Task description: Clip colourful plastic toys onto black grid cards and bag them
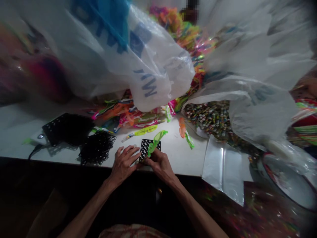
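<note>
My left hand (pixel 124 162) and my right hand (pixel 159 163) meet at the front edge of a white table (pixel 178 150). Between them they hold a small black lattice mesh piece (pixel 145 147) with a green plastic strip (pixel 156 140) lying across it. My right hand pinches the lower end of the green strip against the mesh. The fingers of my left hand grip the left edge of the mesh.
Two stacks of black mesh (pixel 96 148) (pixel 66 128) lie to the left. Bright plastic strips (pixel 131 117) litter the table's middle. Large white plastic bags (pixel 138 56) (pixel 250 82) loom behind; one holds small colourful pieces (pixel 213 117). A clear bag (pixel 224 167) overhangs the right edge.
</note>
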A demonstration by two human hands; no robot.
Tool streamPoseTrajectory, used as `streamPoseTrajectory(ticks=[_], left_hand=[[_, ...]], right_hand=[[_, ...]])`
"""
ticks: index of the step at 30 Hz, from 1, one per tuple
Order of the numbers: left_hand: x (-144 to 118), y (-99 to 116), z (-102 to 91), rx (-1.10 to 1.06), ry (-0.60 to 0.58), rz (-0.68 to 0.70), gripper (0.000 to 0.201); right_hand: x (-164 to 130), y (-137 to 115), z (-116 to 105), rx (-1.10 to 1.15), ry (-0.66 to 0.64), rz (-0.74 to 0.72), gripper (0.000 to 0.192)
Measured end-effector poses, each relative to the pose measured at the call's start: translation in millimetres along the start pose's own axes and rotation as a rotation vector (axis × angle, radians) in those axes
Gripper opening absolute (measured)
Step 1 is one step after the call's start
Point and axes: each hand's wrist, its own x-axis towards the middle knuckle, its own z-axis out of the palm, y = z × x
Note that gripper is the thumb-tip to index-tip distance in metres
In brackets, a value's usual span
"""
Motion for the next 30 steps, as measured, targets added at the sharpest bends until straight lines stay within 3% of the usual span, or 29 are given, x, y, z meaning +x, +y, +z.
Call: streamPoseTrajectory(ticks=[4,8,11,15,16,18,20,23,25,27,30], left_hand=[[-1.4,-0.9,1.0,-0.027,-0.023,-0.008,0.036],[1.1,-1.7,5.4,-0.059,-0.038,-0.012,0.039],[4.6,-3.3,9.5,-0.107,-0.071,0.035,0.044],[2.2,-1.6,13.7,-0.146,-0.076,0.04,0.039],[-0.4,0.3,14.4,-0.147,-0.064,0.021,0.034],[-7.1,5.6,15.0,-0.143,-0.038,-0.019,0.024],[-13.4,11.1,14.4,-0.135,-0.013,-0.055,0.019],[-17.6,14.9,11.9,-0.12,0.018,-0.092,0.024],[-16.6,13.6,10.6,-0.118,0.029,-0.088,0.025],[-14.0,10.5,10.5,-0.124,0.034,-0.072,0.021],[-9.2,6.0,12.8,-0.142,0.044,-0.065,0.014]], right_hand=[[-4.1,-1.1,1.8,-0.31,-0.051,-0.141,0.008],[-7.4,0.4,14.3,-0.632,-0.083,-0.225,0.011],[-8.7,-3.1,13.2,-0.64,-0.084,-0.205,0.015],[7.7,-21.4,-14.7,-0.494,-0.292,-0.193,0.013],[17.2,-27.4,-20.2,-0.522,-0.293,-0.178,0.014],[40.9,-38.3,-19.8,-0.645,-0.186,-0.126,0.018],[66.5,-45.4,-1.9,-0.776,-0.089,-0.095,0.024],[95.4,-48.7,38.9,-0.919,-0.141,-0.107,0.034],[101.7,-47.6,54.3,-1.001,-0.131,-0.064,0.035],[95.2,-45.0,49.8,-1.032,-0.076,-0.03,0.027],[66.9,-37.6,13.3,-0.947,0.021,-0.007,0.018]])
